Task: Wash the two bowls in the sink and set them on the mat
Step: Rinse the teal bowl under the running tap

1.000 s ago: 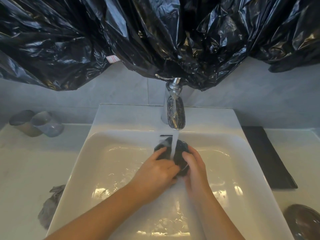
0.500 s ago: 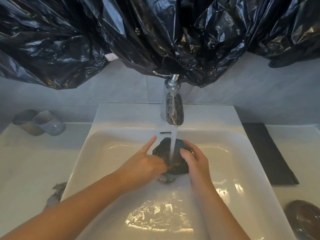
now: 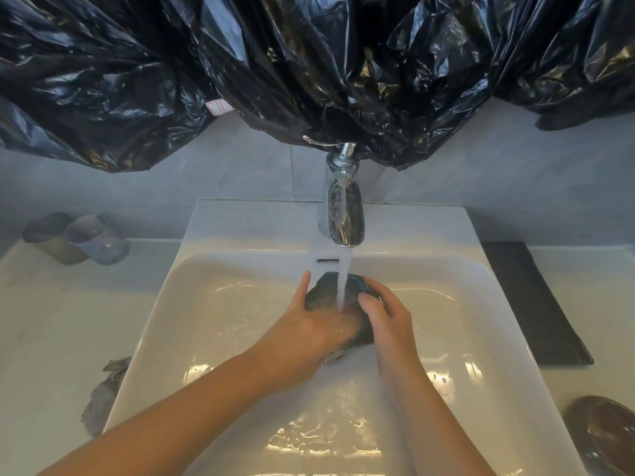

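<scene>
Since a moment ago, your left hand (image 3: 309, 333) is sliding lower across the dark bowl (image 3: 340, 304), its index finger lifting off and pointing far, while the water is now splashing over its knuckles. Your right hand (image 3: 386, 321) is curling around the bowl's right edge, thumb pressing the near rim, fingers wrapping behind. Your left hand is lying mostly flat against the bowl's face, rubbing rather than gripping. You are holding the bowl tilted under the running tap (image 3: 343, 214), above the middle of the white sink (image 3: 498, 304).

A second dark bowl (image 3: 604, 438) is sitting on the surface (image 3: 44, 321) at the near right, not yet on the mat. The black mat (image 3: 529, 297) is lying just right of the sink, with nothing on it.

Only one hand is truly gripping, and everything is wet, so the bowl could be slipping and knocking against the basin. The stream hitting your knuckles could be spraying water onto the surface and the mat.
</scene>
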